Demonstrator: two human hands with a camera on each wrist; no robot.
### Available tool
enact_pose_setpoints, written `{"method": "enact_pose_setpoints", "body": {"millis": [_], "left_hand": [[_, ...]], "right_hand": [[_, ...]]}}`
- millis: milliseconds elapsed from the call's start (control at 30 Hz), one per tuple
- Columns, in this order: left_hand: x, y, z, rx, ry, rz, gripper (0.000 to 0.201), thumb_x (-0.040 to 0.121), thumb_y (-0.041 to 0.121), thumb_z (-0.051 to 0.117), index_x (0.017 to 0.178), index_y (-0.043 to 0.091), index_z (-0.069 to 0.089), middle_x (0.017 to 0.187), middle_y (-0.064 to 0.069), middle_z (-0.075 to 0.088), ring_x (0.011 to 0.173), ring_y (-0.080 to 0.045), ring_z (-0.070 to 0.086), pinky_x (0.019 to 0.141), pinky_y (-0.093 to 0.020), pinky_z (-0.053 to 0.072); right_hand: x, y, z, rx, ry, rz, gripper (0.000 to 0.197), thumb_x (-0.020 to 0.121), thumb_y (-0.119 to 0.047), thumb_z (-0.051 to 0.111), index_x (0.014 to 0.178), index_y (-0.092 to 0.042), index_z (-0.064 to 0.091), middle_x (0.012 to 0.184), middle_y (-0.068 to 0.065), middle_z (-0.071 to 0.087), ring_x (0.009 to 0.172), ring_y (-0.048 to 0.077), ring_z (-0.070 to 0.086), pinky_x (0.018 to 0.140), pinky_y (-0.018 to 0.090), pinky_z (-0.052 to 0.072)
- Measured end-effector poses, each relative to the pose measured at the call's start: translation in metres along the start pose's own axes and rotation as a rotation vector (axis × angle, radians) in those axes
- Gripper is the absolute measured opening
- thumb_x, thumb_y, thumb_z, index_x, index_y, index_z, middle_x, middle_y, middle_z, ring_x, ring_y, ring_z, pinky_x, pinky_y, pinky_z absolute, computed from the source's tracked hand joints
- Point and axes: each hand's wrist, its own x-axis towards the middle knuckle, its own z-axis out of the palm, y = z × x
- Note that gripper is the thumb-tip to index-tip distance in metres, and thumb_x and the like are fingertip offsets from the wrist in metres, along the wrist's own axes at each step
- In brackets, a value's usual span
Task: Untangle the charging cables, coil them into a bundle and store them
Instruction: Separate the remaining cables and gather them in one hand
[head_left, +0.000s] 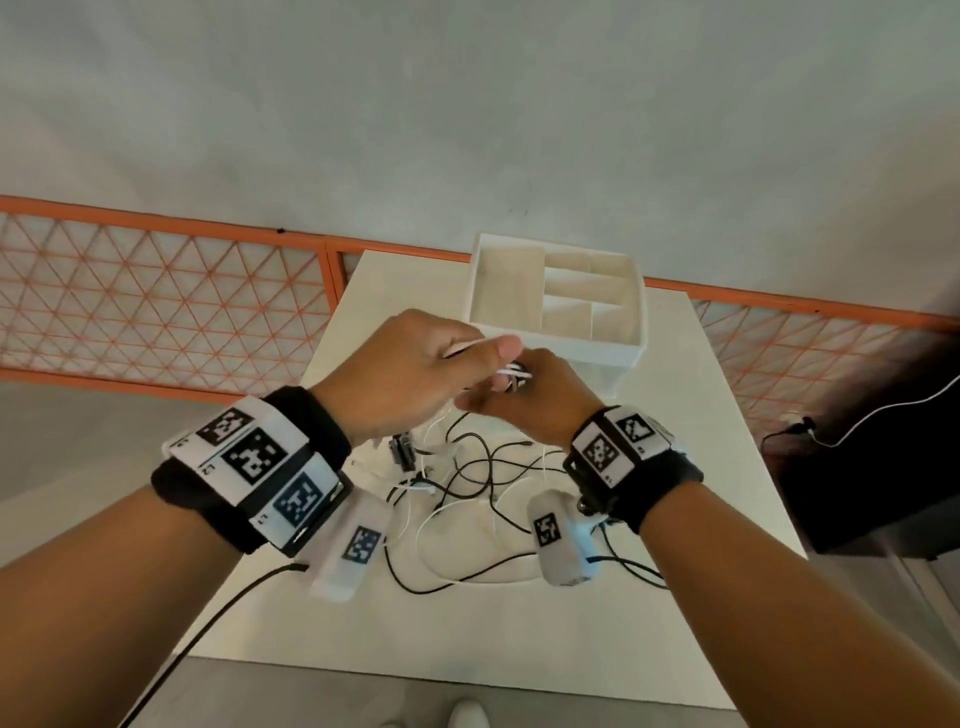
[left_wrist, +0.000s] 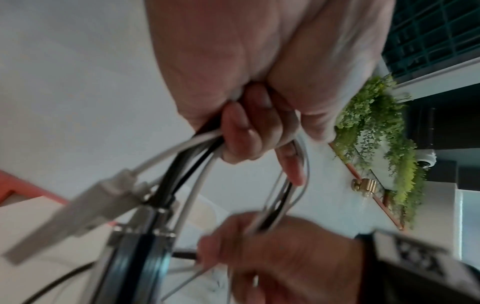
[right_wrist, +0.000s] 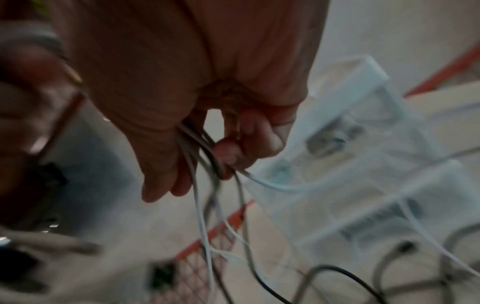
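Entry, near to far, places referred to the white table (head_left: 675, 441). Two forearms reach in from the near edge, each with a black wrist strap carrying printed marker tags, three showing on the left strap, two on the right; one white tagged block hangs below each wrist. On the near half of the table lies the loose tangle of charging cables (head_left: 483, 499), black and white strands crossed over one another; I cannot give a firm count, and I judge at least two of each colour. They trail up from the tabletop into my hands, so most of their length is still uncoiled, I judge. Above the table's middle, my left hand (head_left: 415, 364) has its fingers curled round a gathered handful of black and white strands, a white plug end (left_wrist: 85, 207) sticking out beside them; I read this as the anchor that keeps the forming loops together. My right hand (head_left: 535, 395), touching the left, pinches several strands between thumb and fingers, I judge to feed or separate them. At the far edge of the table stands one white divided storage box (head_left: 613, 351): one large compartment on its left, three or four smaller ones on its right. From the head view it appears to hold nothing yet.
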Motion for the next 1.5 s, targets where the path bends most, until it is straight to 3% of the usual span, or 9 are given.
{"method": "enact_pose_setpoints", "body": {"millis": [133, 300, 433, 600, 733, 900, 1067, 1233, 1500], "left_hand": [[-0.012, -0.019, -0.016, -0.153, -0.002, -0.167, 0.059, 0.094, 0.059, 0.043, 0.054, 0.016, 0.041, 0.056, 0.001, 0.022, 0.057, -0.023, 0.018, 0.053, -0.029, 0.021], [-0.03, -0.055, -0.023, 0.058, -0.249, -0.347, 0.048, 0.093, 0.061, 0.041, 0.085, 0.029, 0.076, 0.056, 0.005, 0.033, 0.054, -0.019, 0.029, 0.053, -0.027, 0.029], [-0.032, -0.093, -0.012, 0.132, -0.26, -0.604, 0.04, 0.099, 0.047, 0.048, 0.088, 0.021, 0.075, 0.063, 0.005, 0.044, 0.048, -0.011, 0.034, 0.043, -0.018, 0.028], [-0.037, -0.117, 0.01, 0.311, -0.289, -0.629, 0.036, 0.1, 0.041, 0.049, 0.079, 0.017, 0.066, 0.069, 0.007, 0.049, 0.067, -0.013, 0.048, 0.055, -0.019, 0.03], [-0.036, -0.119, 0.009, 0.213, -0.094, -0.62, 0.035, 0.096, 0.034, 0.058, 0.065, 0.019, 0.062, 0.062, 0.002, 0.051, 0.053, -0.012, 0.043, 0.05, -0.023, 0.03], [-0.03, -0.111, 0.01, -0.103, 0.151, -0.683, 0.035, 0.098, 0.035, 0.055, 0.074, 0.01, 0.061, 0.056, 0.0, 0.037, 0.046, -0.016, 0.032, 0.046, -0.025, 0.028], [-0.019, -0.104, 0.002, -0.43, 0.322, -0.733, 0.029, 0.099, 0.025, 0.054, 0.074, 0.011, 0.053, 0.049, 0.006, 0.029, 0.039, -0.01, 0.023, 0.037, -0.021, 0.02], [-0.018, -0.096, 0.0, -0.524, 0.233, -0.693, 0.028, 0.095, 0.02, 0.06, 0.07, 0.014, 0.049, 0.048, 0.008, 0.025, 0.041, -0.01, 0.019, 0.038, -0.02, 0.017], [-0.022, -0.094, 0.011, -0.583, 0.021, -0.626, 0.027, 0.1, 0.027, 0.055, 0.08, 0.009, 0.057, 0.054, 0.005, 0.033, 0.047, -0.011, 0.024, 0.043, -0.022, 0.023]], "right_hand": [[0.007, 0.034, 0.005, -0.052, -0.036, 0.175, 0.032, 0.081, -0.042, 0.08, 0.082, -0.011, 0.072, 0.057, 0.002, 0.064, 0.044, 0.01, 0.06, 0.051, 0.019, 0.051], [0.017, 0.036, -0.012, 0.145, 0.282, 0.16, 0.017, 0.083, -0.001, 0.069, 0.077, -0.017, 0.074, 0.081, -0.004, 0.079, 0.073, 0.026, 0.075, 0.073, 0.041, 0.064], [0.023, 0.033, -0.005, 0.009, 0.375, -0.005, 0.02, 0.074, -0.037, 0.08, 0.073, -0.021, 0.07, 0.086, 0.002, 0.073, 0.08, 0.019, 0.07, 0.078, 0.033, 0.059], [0.017, 0.048, 0.015, -0.102, 0.331, 0.045, 0.024, 0.077, -0.008, 0.078, 0.078, -0.028, 0.066, 0.089, 0.001, 0.057, 0.081, 0.018, 0.058, 0.084, 0.036, 0.056], [-0.005, 0.055, 0.017, -0.144, 0.166, 0.039, 0.071, 0.078, -0.014, 0.078, 0.14, -0.029, 0.047, 0.128, 0.006, 0.041, 0.106, 0.018, 0.051, 0.092, 0.026, 0.045], [-0.036, 0.07, 0.046, -0.269, 0.324, -0.203, 0.055, 0.076, -0.013, 0.076, 0.126, -0.018, 0.053, 0.119, 0.002, 0.046, 0.077, 0.018, 0.058, 0.065, 0.03, 0.048], [-0.054, 0.107, 0.076, -0.23, 0.049, -0.138, 0.027, 0.079, -0.024, 0.075, 0.1, -0.021, 0.058, 0.084, -0.012, 0.055, 0.064, -0.003, 0.046, 0.064, 0.026, 0.047], [-0.08, 0.134, 0.108, -0.477, -0.518, 0.115, 0.032, 0.084, -0.039, 0.072, 0.112, -0.026, 0.066, 0.116, -0.002, 0.06, 0.106, 0.018, 0.059, 0.095, 0.033, 0.049], [-0.077, 0.127, 0.105, -0.454, -0.448, 0.079, 0.01, 0.086, -0.027, 0.062, 0.087, -0.02, 0.069, 0.091, -0.004, 0.067, 0.087, 0.018, 0.065, 0.078, 0.029, 0.053]]}}
